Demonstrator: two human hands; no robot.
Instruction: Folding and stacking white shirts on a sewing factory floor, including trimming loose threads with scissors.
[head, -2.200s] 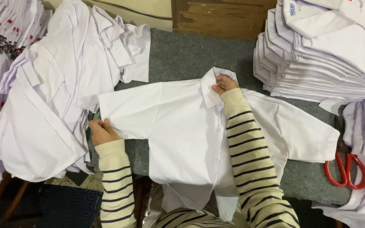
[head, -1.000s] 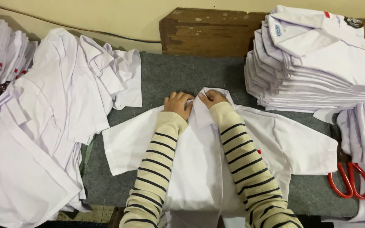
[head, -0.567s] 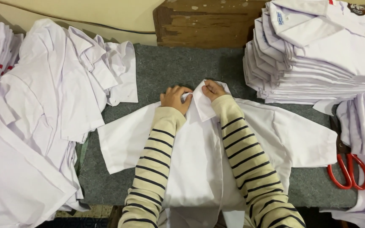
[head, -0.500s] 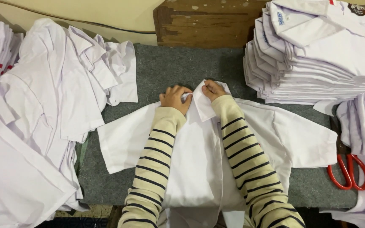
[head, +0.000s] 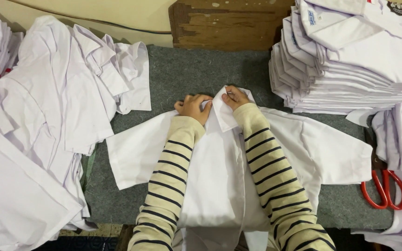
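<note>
A white short-sleeved shirt [head: 303,148] lies spread flat on the grey felt table [head: 196,69], sleeves out to both sides. Both my hands meet at its collar [head: 222,111] near the table's middle. My left hand [head: 193,106] pinches the left side of the collar. My right hand [head: 234,97] grips the collar's right flap, which stands folded up between the two hands. My striped sleeves cover much of the shirt's front.
A loose heap of white shirts [head: 38,125] covers the left side. A tall stack of folded white shirts [head: 350,60] stands at the back right. Red-handled scissors [head: 382,186] lie at the right edge beside more white cloth. A wooden block [head: 229,23] sits behind.
My left hand has come from the shirt's left sleeve to the collar, joining the right hand. In the last half second both hands have stayed at the collar.
</note>
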